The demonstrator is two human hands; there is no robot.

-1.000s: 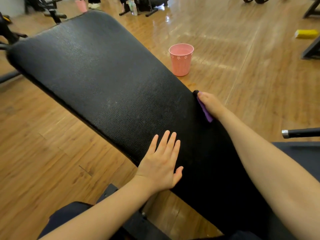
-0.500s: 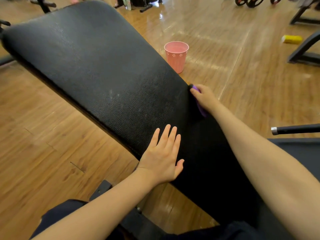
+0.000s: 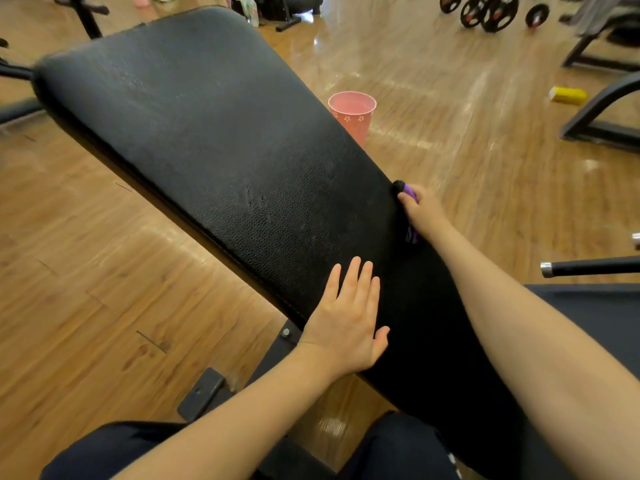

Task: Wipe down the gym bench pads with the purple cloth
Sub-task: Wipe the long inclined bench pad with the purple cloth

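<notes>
A long black bench pad (image 3: 221, 143) runs from the upper left down to the lower right. My left hand (image 3: 346, 320) lies flat on its near edge, fingers straight. My right hand (image 3: 424, 209) grips the purple cloth (image 3: 412, 216) against the pad's right side edge; only thin strips of the cloth show beside the fingers. The rest of the cloth is hidden between the hand and the pad.
A pink cup (image 3: 351, 114) stands on the wooden floor just beyond the pad's right edge. A black bar with a metal tip (image 3: 588, 266) juts in from the right. Weight plates (image 3: 491, 10), machine frames (image 3: 599, 112) and a yellow object (image 3: 568, 95) lie further back.
My right hand with the cloth has stayed on the pad's right edge, shifting only slightly along it. My left hand stays flat on the pad. The camera view has tilted and moved a little.
</notes>
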